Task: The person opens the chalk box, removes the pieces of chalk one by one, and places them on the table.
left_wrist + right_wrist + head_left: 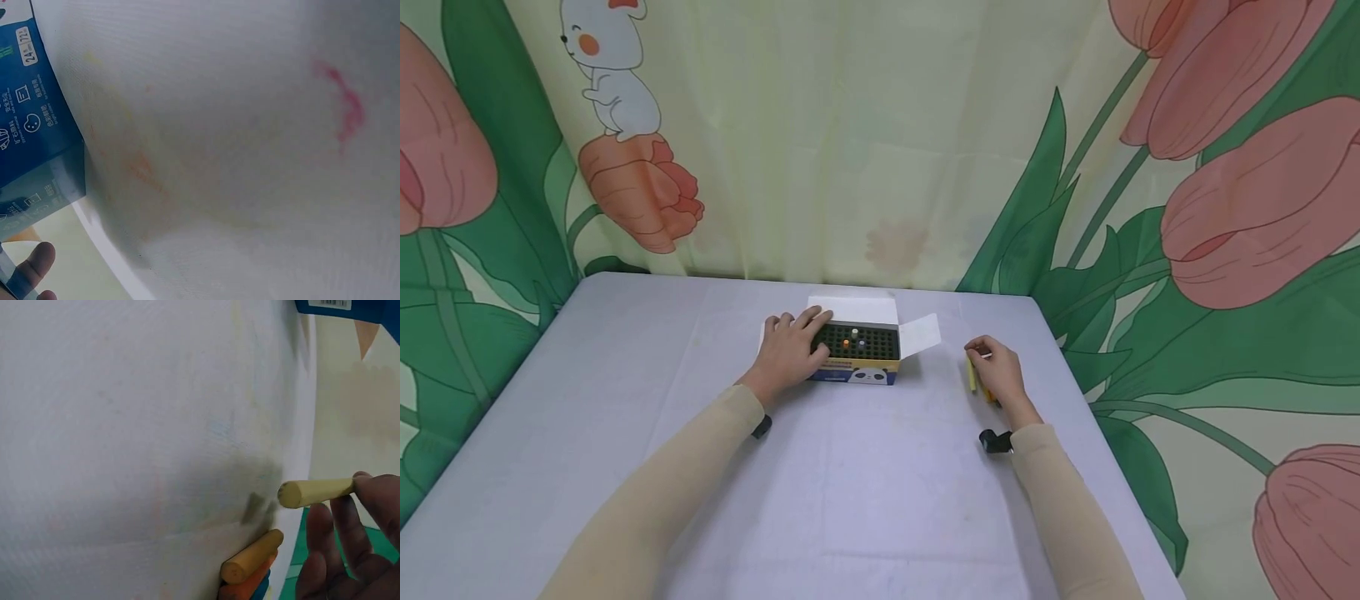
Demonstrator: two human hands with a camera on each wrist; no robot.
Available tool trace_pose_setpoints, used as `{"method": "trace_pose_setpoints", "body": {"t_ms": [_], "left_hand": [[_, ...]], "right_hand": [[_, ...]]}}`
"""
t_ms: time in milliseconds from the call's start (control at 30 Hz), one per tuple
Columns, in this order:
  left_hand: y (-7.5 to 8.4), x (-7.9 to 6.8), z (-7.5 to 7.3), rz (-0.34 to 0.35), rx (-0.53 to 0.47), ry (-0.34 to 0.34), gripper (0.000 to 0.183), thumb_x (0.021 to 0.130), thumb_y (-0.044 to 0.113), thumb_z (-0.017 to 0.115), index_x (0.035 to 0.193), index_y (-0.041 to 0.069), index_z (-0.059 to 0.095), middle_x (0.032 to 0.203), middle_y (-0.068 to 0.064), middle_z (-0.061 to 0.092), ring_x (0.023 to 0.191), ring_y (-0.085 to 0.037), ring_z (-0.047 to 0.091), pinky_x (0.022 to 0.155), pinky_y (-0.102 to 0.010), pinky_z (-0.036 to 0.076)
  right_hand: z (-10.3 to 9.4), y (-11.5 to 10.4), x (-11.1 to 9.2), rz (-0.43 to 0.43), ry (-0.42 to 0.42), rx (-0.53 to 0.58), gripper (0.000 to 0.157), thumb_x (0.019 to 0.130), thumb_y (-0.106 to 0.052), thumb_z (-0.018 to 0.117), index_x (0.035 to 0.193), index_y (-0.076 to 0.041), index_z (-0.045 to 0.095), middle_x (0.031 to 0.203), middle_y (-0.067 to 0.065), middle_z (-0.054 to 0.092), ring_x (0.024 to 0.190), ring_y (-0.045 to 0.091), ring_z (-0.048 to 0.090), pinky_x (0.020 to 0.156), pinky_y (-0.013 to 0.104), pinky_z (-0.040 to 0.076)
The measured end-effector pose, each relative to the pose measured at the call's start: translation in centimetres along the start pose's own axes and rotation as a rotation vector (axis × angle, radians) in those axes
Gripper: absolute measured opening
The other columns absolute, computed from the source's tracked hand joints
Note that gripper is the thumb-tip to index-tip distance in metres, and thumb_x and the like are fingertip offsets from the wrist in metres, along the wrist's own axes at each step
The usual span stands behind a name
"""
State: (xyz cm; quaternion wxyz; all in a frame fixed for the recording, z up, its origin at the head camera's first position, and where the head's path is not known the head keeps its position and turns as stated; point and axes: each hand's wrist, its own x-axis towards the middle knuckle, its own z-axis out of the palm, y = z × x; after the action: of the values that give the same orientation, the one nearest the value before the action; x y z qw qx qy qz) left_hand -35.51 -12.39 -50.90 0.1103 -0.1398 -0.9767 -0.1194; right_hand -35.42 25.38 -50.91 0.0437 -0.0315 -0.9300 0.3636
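In the head view, a box of chalk stands with its flaps raised. Its dark holder has rows of round holes, and a few sticks, orange, white and purple, stand in it. My left hand rests on the box's left end, fingers spread over the top and thumb by the front edge. To the right, my right hand pinches one end of a yellow chalk stick between thumb and fingertips, the other end pointing down. Below it on the table lie an ochre chalk stick and an orange one.
A white cloth with smudges of colour covers the table. A blue piece shows beside the orange chalk. The white lid flap stands at the back, and a side flap sticks out right. Behind the table hangs a tulip-patterned curtain.
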Motion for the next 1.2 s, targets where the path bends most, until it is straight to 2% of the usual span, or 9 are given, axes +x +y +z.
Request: {"method": "trace_pose_setpoints", "body": {"t_ms": [233,467,933,1200], "left_hand": [[0.1,0.0,-0.1,0.001,-0.014,0.001,0.063,0.087,0.042,0.037,0.149,0.032,0.031,0.153,0.001,0.033,0.111,-0.036,0.045,0.095,-0.058,0.024],[0.2,0.1,0.0,-0.008,-0.008,-0.006,0.063,0.087,0.042,0.037,0.149,0.033,0.03,0.153,0.001,0.032,0.112,-0.035,0.044,0.096,-0.058,0.024],[-0.1,0.1,0.3,-0.007,-0.009,-0.003,0.063,0.087,0.043,0.037,0.149,0.032,0.031,0.152,0.001,0.033,0.112,-0.035,0.045,0.095,-0.058,0.024],[-0.1,0.0,0.2,-0.006,-0.026,0.009,0.062,0.087,0.042,0.038,0.149,0.031,0.032,0.152,0.001,0.034,0.111,-0.036,0.045,0.095,-0.058,0.024]], "right_hand": [[0.2,0.9,-0.3,0.053,-0.001,-0.082,0.018,0.096,-0.022,0.052,0.107,-0.014,0.064,0.107,0.012,0.064,0.09,0.026,0.056,0.072,0.036,0.047],[0.4,1.7,-0.4,0.019,0.008,-0.142,0.016,0.095,-0.019,0.054,0.105,-0.013,0.066,0.104,0.012,0.065,0.088,0.025,0.057,0.073,0.036,0.046],[0.4,2.2,-0.6,-0.021,0.005,-0.16,0.013,0.09,-0.014,0.063,0.097,-0.01,0.072,0.103,0.012,0.061,0.093,0.027,0.055,0.076,0.039,0.046],[0.2,2.2,-0.5,-0.022,-0.013,-0.16,0.014,0.09,-0.013,0.062,0.099,-0.009,0.072,0.105,0.013,0.064,0.095,0.028,0.056,0.081,0.041,0.046]]}}
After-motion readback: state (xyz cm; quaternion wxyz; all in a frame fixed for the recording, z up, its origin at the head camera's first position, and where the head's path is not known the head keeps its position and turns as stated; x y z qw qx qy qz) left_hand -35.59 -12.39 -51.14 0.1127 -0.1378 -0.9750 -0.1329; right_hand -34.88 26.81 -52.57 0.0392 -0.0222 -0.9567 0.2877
